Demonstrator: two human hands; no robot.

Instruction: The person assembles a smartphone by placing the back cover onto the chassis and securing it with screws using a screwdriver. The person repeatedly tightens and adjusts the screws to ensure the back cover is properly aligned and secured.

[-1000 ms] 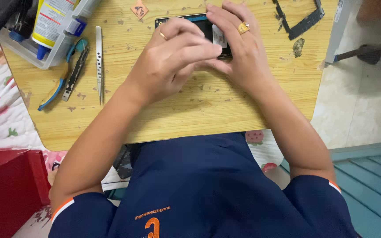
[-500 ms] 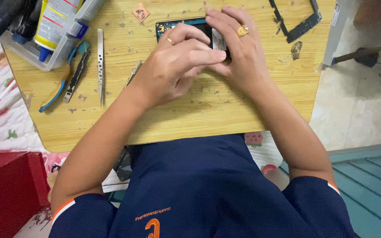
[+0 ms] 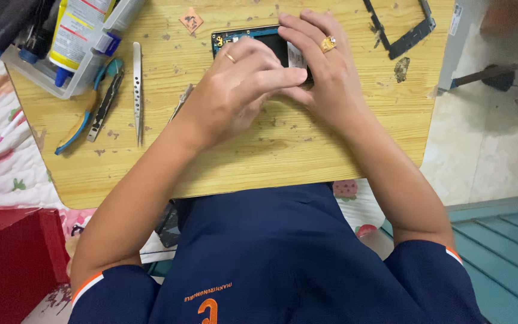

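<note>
Two hands [image 3: 283, 84] gripping flat black phone [image 3: 253, 39], scuffed wooden table [image 3: 271, 150]

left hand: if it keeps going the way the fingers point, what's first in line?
The left hand points right, fingertips across the opened phone. First in line is the right hand, apparently already touching; depth between them is hard to judge.

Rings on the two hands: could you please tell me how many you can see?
2. One gold ring sits on the left hand; one larger gold ring sits on the right hand. Overlapping fingers may hide others.
</note>
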